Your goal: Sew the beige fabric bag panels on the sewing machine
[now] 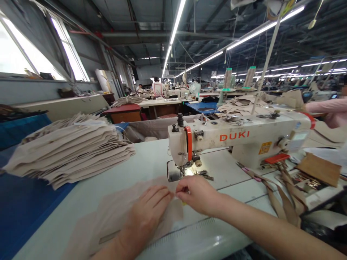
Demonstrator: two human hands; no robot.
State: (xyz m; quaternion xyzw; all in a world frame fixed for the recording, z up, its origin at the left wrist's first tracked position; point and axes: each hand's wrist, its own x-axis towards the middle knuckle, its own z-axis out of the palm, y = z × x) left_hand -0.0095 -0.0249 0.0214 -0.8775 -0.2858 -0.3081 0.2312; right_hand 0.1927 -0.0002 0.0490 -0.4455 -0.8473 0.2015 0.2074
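Note:
A pale beige fabric piece [119,206] lies on the sewing table in front of the needle area of a white DUKI sewing machine [208,137]. My left hand [151,206] rests flat on this fabric, its fingers stretched toward the fabric's right part. Just right of those fingertips, my right hand [197,191] is closed in a pinch at the fabric's edge, close below the presser foot [184,169]. The pinched bit itself is mostly hidden by the fingers. A lamp lights the needle area behind my right hand.
A tall stack of beige fabric pieces [76,148] stands at the left. Scissors [248,171], beige straps [287,195] and a brown piece [318,168] lie right of the machine. Thread cones [227,79] stand behind it. A co-worker's pink sleeve [328,106] shows at far right.

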